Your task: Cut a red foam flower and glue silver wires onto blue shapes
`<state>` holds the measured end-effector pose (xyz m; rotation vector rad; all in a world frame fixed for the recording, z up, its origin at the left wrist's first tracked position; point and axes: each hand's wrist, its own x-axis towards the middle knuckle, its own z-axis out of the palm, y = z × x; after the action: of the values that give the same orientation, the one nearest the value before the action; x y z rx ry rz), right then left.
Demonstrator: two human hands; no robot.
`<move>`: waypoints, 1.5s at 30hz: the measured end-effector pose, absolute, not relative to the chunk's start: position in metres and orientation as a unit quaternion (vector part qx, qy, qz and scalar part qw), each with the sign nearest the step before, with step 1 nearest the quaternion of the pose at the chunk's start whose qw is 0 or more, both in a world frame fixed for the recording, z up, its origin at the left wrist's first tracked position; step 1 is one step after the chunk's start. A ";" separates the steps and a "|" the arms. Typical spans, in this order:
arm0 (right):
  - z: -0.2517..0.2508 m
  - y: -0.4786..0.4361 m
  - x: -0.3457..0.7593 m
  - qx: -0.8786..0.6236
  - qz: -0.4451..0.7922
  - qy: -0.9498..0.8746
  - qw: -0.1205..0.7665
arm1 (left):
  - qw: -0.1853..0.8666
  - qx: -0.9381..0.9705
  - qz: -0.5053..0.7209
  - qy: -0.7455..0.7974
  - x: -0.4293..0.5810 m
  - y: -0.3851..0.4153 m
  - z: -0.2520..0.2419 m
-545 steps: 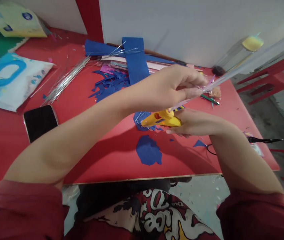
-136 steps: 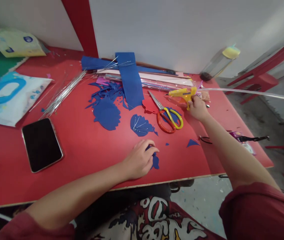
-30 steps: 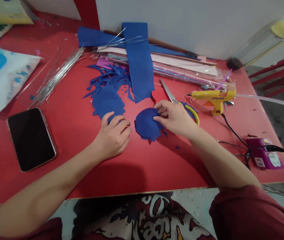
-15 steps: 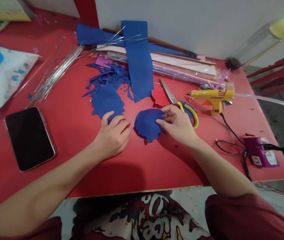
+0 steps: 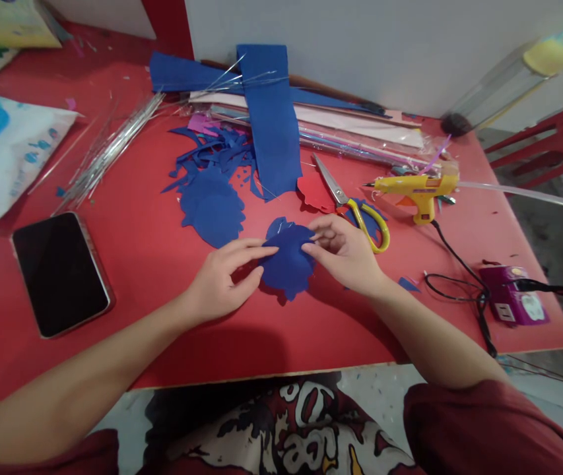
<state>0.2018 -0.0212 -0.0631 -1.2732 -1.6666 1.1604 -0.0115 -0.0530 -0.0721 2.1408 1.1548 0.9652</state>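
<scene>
Between my hands is a dark blue scalloped cutout (image 5: 287,267), held just over the table. Behind its top edge shows another blue piece (image 5: 277,227) with a thin shiny streak. My right hand (image 5: 343,254) pinches the cutout's upper right edge between thumb and fingers. On the left edge, my left hand (image 5: 226,274) has its fingertips over the cutout and its thumb against the side. Several similar blue cutouts (image 5: 212,210) lie overlapped to the left. Yellow-handled scissors (image 5: 336,188) lie with their blades partly over a red scalloped cutout (image 5: 313,191).
A yellow glue gun (image 5: 417,188) and its cord lie right, near a purple power block (image 5: 513,297). Blue scraps (image 5: 216,148), a blue strip (image 5: 271,125) and wrapped sticks are at the back. Silver wires (image 5: 117,145) and a phone (image 5: 61,274) lie left.
My left hand has moved right from the overlapped cutouts to the one in my right hand. That cutout has turned and come slightly nearer, showing the piece behind it.
</scene>
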 end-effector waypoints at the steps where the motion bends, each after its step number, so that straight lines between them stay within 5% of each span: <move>1: -0.062 -0.022 0.201 -0.489 0.451 -0.648 0.372 | 0.288 0.774 0.362 0.433 -0.011 -0.054 -0.071; 9: -0.063 -0.012 0.204 -0.543 0.423 -0.619 0.378 | 0.433 0.719 0.378 0.391 -0.009 -0.055 -0.071; 21: -0.068 -0.003 0.199 -0.581 0.317 -0.678 0.319 | 0.066 0.847 0.293 0.439 -0.012 -0.052 -0.080; 45: -0.073 -0.005 0.192 -0.582 0.262 -0.708 0.302 | -0.038 0.904 0.212 0.370 -0.009 -0.058 -0.084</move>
<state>0.1924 -0.0046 -0.0726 -1.5448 -1.8780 0.6945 -0.0091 -0.0582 -0.0835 2.9102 1.1904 0.6817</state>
